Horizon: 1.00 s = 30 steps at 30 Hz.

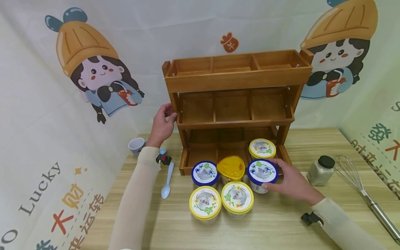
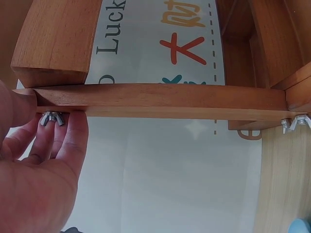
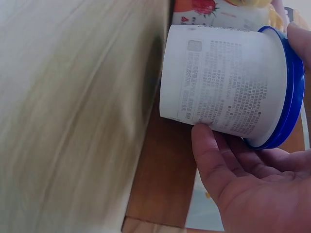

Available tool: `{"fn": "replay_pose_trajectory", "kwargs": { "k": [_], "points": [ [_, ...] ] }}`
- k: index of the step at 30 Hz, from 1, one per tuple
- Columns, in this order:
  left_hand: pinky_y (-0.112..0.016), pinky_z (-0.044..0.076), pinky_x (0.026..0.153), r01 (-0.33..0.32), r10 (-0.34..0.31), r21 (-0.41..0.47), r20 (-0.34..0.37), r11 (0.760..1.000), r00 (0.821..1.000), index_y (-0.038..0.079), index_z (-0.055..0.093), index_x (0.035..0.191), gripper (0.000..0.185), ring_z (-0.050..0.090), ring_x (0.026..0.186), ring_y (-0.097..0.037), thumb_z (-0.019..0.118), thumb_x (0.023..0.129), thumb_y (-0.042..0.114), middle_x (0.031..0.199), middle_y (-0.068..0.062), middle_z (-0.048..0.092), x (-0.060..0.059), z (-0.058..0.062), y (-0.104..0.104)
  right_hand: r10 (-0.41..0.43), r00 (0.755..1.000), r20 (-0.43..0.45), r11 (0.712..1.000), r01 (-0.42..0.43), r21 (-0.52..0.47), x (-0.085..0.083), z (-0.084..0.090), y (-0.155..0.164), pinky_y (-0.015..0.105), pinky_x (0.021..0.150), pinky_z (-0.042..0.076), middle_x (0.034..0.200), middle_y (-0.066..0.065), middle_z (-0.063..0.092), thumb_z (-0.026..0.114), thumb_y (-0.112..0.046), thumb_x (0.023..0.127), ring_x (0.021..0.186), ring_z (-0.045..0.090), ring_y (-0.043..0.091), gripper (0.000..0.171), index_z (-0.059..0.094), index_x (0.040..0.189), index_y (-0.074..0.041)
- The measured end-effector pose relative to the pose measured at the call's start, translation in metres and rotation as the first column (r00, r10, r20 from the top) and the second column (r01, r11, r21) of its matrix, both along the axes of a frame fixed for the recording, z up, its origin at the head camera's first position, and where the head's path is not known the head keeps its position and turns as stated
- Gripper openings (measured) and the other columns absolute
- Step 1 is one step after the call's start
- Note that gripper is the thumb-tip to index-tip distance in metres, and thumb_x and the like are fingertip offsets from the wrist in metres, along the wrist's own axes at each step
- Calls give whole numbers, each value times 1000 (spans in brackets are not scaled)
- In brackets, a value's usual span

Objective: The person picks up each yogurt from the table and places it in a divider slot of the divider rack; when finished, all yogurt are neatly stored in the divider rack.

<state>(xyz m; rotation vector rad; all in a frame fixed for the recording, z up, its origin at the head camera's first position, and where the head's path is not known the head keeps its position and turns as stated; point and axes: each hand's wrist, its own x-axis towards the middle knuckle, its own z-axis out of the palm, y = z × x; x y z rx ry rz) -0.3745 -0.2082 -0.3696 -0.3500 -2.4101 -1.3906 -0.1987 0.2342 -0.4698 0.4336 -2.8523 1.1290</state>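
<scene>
A three-tier wooden rack (image 1: 238,80) with divided trays stands on the table. My left hand (image 1: 163,122) grips its left side post (image 2: 160,101), thumb on one side and fingers on the other beside a wing nut (image 2: 52,118). My right hand (image 1: 289,180) holds a white tub with a blue lid (image 1: 263,171) by its side, just before the bottom tray. Fingers and thumb span the tub (image 3: 223,80) in the right wrist view. Behind it, a yellow-lidded tub (image 1: 262,148) sits in the bottom tray's right compartment.
Left of the held tub are an amber-topped container (image 1: 231,167), another blue-lidded tub (image 1: 205,173) and two yellow-lidded tubs (image 1: 205,201). A blue spoon (image 1: 167,182) and a small cup (image 1: 136,145) lie left; a black-capped jar (image 1: 321,170) and a whisk (image 1: 362,191) lie right.
</scene>
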Motion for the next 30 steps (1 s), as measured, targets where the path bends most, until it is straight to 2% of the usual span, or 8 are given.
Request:
{"fn": "replay_pose_trajectory", "kwargs": {
  "k": [8,18,23,30],
  "points": [
    [-52,48,116,-5,5,-4,9,1000,1000,2,47,151,43,57,135,-36,54,111,15,145,-20,57,0,1,0,-12,1000,-15,1000,12,-20,5,14,11,46,93,58,139,24,63,91,-46,81,116,68,38,101,42,156,-1],
    [-53,49,115,7,-7,-8,-1,1000,1000,3,47,151,42,57,134,-36,53,111,15,144,-20,56,-1,0,-2,-16,998,-53,998,12,-68,0,50,11,54,95,61,148,28,55,90,-40,85,125,62,47,99,37,161,-2],
    [-51,49,115,4,-4,-9,7,1000,1000,3,46,152,43,57,134,-35,53,111,16,145,-19,56,-2,0,-2,-24,999,-43,997,21,-69,-11,60,5,60,100,59,151,27,53,88,-44,86,128,60,48,101,35,162,-4],
    [-52,49,115,7,-7,-3,8,1000,1000,4,47,151,42,57,134,-36,54,111,15,144,-20,56,-1,1,-1,-20,999,-49,996,16,-83,-27,67,-9,60,102,58,153,26,52,88,-45,86,125,61,44,102,34,163,-6]
  ]
}}
